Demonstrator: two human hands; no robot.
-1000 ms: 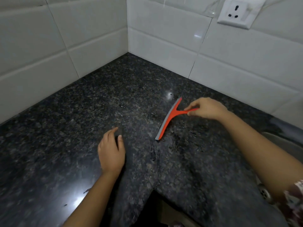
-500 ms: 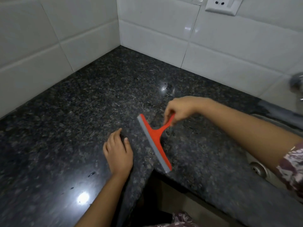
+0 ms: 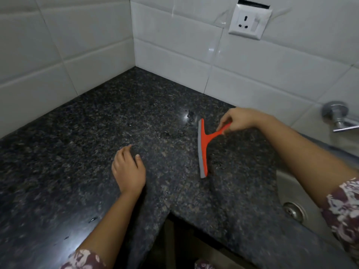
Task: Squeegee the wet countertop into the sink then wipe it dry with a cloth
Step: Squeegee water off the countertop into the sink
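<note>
My right hand [image 3: 240, 120] pinches the end of the handle of the orange plastic squeegee with the grey rubber blade [image 3: 203, 146], thumb and fingers closed around it; the squeegee's blade lies on the dark speckled granite countertop [image 3: 81, 144], running roughly front to back, its far end near a bright wet glint [image 3: 188, 115], its near end well short of the counter's front edge; handle slants up and right from the blade's middle into my grip; small water beads and smears [image 3: 172, 134] sit on the stone just left of the blade, and a few more drops [image 3: 92, 219] lie near my left forearm; my left hand [image 3: 129, 171] rests palm down on the countertop, fingers loosely curled and slightly spread, holding nothing, well apart from the squeegee; steel sink [image 3: 291, 193] is at the right, its basin wall just beyond the counter's right edge, round drain fitting [image 3: 293, 211] visible under my right forearm; chrome tap [image 3: 337, 118] is mounted on the wall above the sink; white glossy wall tiles [image 3: 64, 41] meet in the corner behind the counter; white electric socket with switch [image 3: 249, 21] on the right wall, upper area; maroon floral sleeves [image 3: 342, 212] at both arms; countertop has an inner notch at the front, dark opening [image 3: 180, 243] below it.
</note>
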